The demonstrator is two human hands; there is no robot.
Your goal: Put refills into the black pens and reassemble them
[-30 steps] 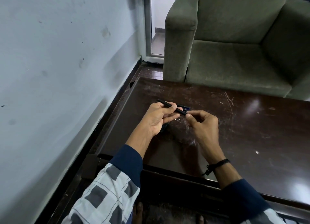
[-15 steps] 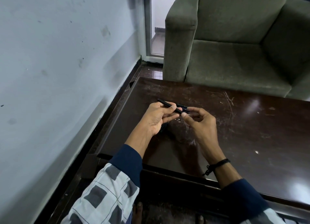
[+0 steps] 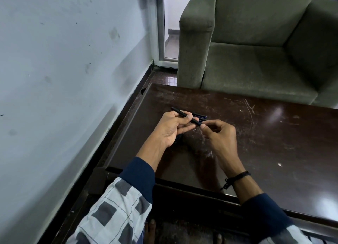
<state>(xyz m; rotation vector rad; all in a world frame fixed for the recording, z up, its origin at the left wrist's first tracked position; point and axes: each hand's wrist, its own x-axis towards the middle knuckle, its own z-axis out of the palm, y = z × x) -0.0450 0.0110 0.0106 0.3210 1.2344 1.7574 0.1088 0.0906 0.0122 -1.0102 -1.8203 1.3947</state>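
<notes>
Right hand (image 3: 219, 137) barely shifted, pinching near end of one black pen (image 3: 182, 114) | left hand (image 3: 172, 128) grips its barrel | loose pen parts (image 3: 200, 115) on surface (image 3: 274, 134) behind, count unclear

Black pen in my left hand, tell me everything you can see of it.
The black pen is a slim, straight stick, matte and plastic-looking, held above the dark table and slanting from upper left to lower right. The left hand grips its middle between thumb and fingers; the right hand pinches its lower right end. Its far end sticks out past the left hand. No refill shows.
</notes>
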